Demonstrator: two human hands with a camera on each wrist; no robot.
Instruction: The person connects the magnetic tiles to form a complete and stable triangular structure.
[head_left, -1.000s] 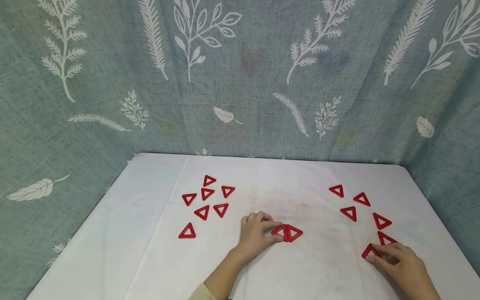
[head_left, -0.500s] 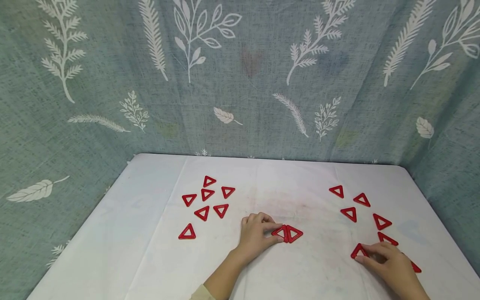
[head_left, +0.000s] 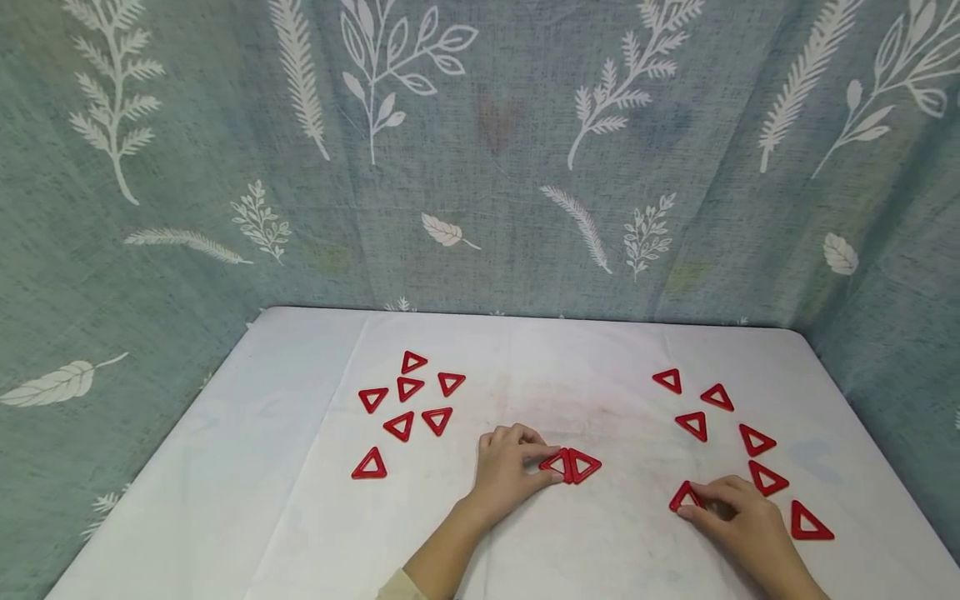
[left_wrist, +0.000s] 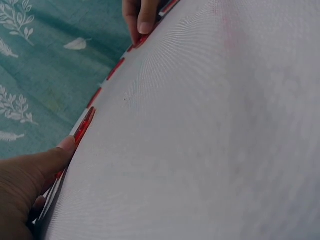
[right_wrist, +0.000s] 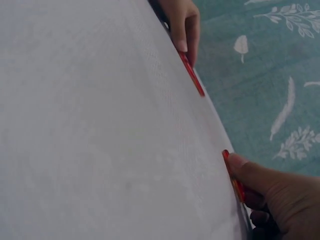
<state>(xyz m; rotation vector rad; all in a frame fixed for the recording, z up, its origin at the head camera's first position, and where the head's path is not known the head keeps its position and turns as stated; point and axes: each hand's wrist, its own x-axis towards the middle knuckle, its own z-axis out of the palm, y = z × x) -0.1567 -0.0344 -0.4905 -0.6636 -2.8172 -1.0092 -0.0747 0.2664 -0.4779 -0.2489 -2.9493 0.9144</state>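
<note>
In the head view two red triangle frames lie edge to edge near the table's middle. My left hand (head_left: 507, 468) pinches the left triangle (head_left: 553, 463) between thumb and index finger; the right triangle (head_left: 585, 467) points away from the hand. Over on the right, my right hand (head_left: 746, 521) holds another red triangle (head_left: 684, 497) by its right side, thumb in front and index finger behind. From the right wrist view, thumb and fingers pinch that held triangle (right_wrist: 234, 177) close over the cloth. The left wrist view shows my left thumb on the red pieces (left_wrist: 85, 127).
Several loose red triangles (head_left: 397, 427) lie scattered on the left of the white table (head_left: 315, 533). More of them, such as a near triangle (head_left: 810, 522), lie on the right, around and behind the right hand. A green leaf-print curtain (head_left: 480, 208) borders the table.
My right hand has moved left with its triangle, towards the joined pair, uncovering triangles behind it. My left hand stays on the pair. The head view has shifted slightly.
</note>
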